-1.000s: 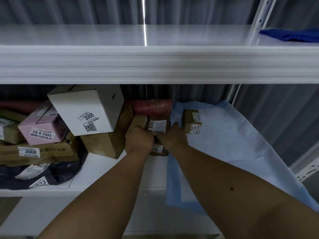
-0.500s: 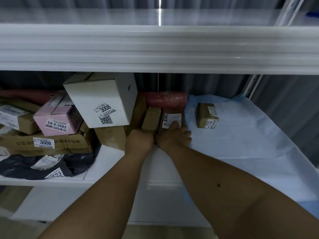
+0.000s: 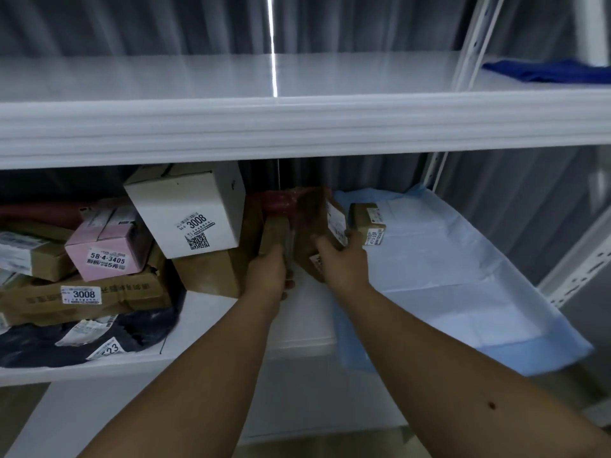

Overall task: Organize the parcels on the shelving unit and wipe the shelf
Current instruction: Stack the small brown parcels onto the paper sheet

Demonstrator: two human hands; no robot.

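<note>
On the middle shelf [image 3: 211,312] my left hand [image 3: 269,271] grips a narrow brown box [image 3: 273,233] standing upright. Just right of it my right hand [image 3: 344,264] holds a larger brown box [image 3: 314,223] with a white label, tilted and lifted off the shelf. A red wrapped parcel [image 3: 281,200] lies behind both boxes. A small brown box [image 3: 368,221] stands on the light blue sheet [image 3: 446,276] that covers the shelf's right half. A white box marked 3008 [image 3: 188,209] leans on brown parcels to the left.
A pink box [image 3: 105,249], flat brown parcels [image 3: 86,292] and a black bag [image 3: 76,338] crowd the shelf's left side. The upper shelf [image 3: 297,123] overhangs close above the parcels. A dark blue cloth [image 3: 545,72] lies on it at the right. White uprights [image 3: 469,38] stand at the right.
My right hand has tilted and raised the labelled brown box from the shelf. My left hand has closed round the narrow box. The view has tipped upward.
</note>
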